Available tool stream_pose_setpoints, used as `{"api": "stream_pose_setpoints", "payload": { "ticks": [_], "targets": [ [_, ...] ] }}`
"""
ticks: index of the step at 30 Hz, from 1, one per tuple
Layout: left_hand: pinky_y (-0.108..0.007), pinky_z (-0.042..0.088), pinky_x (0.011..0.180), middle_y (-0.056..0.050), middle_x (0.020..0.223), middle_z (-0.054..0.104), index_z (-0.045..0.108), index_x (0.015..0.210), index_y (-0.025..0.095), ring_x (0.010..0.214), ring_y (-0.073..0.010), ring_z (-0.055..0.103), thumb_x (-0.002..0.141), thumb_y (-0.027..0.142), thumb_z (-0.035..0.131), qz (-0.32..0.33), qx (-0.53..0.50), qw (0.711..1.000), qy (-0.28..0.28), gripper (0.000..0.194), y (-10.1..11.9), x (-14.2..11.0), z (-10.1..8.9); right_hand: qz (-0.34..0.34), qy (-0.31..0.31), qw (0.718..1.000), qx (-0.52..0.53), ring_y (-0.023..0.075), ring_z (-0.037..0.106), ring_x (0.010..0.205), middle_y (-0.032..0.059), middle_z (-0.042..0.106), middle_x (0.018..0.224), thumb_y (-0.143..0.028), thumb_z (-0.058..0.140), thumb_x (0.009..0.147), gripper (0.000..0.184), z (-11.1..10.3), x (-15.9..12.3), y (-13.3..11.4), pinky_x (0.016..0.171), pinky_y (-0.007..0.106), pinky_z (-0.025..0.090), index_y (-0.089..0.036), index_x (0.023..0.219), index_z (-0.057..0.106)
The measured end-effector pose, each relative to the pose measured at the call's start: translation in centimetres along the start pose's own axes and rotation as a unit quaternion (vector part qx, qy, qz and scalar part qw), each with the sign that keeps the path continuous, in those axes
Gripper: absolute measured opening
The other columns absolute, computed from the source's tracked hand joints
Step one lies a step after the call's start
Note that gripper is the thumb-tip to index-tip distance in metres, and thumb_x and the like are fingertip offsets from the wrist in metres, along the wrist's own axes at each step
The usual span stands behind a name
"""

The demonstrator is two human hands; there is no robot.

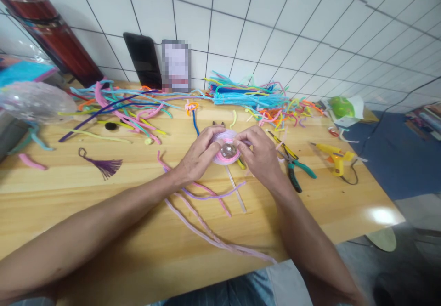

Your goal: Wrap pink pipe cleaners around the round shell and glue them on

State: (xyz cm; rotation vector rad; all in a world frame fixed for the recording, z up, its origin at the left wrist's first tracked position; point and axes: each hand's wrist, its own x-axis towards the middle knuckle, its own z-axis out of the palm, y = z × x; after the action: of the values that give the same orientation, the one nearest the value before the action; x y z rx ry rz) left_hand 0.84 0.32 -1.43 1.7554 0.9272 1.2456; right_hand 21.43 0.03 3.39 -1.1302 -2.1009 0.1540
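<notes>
Between my hands is a round pink and lilac coil of pipe cleaners (225, 160) with a shiny clear disc (228, 150) at its middle. My left hand (203, 152) grips its left rim, thumb on top near the disc. On the right side, my right hand (257, 152) pinches the coil's upper edge with thumb and forefinger; whatever small piece lies in that pinch is hidden. A clear stick (237, 191) lies just below the coil. Loose pink and lilac pipe cleaners (206, 230) spread across the table under my left forearm.
Pliers (303, 170) and a yellow hot glue gun (336, 156) lie to the right. A purple tassel (106, 164) is at the left. Bundled pipe cleaners (248, 97), a black phone (143, 60) and a red thermos (51, 35) line the tiled wall.
</notes>
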Motion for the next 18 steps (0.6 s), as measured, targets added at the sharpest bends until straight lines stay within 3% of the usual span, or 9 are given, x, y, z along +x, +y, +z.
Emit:
{"api": "stream_pose_setpoints", "payload": {
  "ticks": [12, 18],
  "targets": [
    [-0.041, 0.046, 0.114, -0.009, 0.134, 0.067, 0.059, 0.130, 0.021, 0.127, -0.0246, 0.061, 0.104, 0.042, 0.052, -0.039, -0.012, 0.999, 0.007, 0.034, 0.52, 0.08, 0.39, 0.003, -0.002, 1.000, 0.009, 0.0201, 0.062, 0.084, 0.0018, 0.067, 0.090, -0.018, 0.065, 0.097, 0.011, 0.08, 0.00, -0.15, 0.080, 0.032, 0.051, -0.025, 0.088, 0.066],
    [-0.043, 0.041, 0.122, -0.010, 0.143, 0.062, 0.056, 0.123, 0.022, 0.138, -0.0251, 0.057, 0.099, 0.041, 0.058, -0.033, -0.028, 0.999, 0.019, 0.030, 0.12, 0.37, 0.73, 0.004, 0.001, 1.000, 0.008, 0.0201, 0.062, 0.084, 0.0020, 0.066, 0.089, -0.018, 0.065, 0.097, 0.011, 0.13, -0.02, -0.19, 0.079, 0.032, 0.051, -0.025, 0.088, 0.065]
  ]
}}
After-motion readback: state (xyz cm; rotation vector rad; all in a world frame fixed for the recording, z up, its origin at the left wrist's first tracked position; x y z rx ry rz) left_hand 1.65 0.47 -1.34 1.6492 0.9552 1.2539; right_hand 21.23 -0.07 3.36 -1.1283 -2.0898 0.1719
